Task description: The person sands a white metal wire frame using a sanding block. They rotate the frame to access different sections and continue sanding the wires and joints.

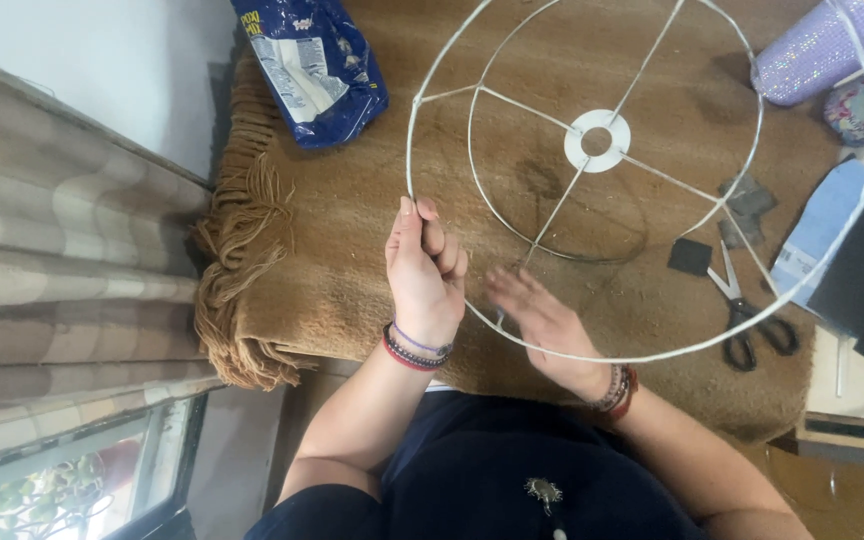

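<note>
White wire lampshade frame [642,180]: two concentric rings joined by spokes to a central white washer ring, tilted above the brown fringed blanket [352,250], near rim gripped.

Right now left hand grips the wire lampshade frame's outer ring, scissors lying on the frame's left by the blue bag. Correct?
Not quite. The left hand does grip the wire lampshade frame, but the head view shows the scissors on the right side, far from the blue bag.

Left grip [425,268] curled shut — right grip [542,320] flat, open
</note>
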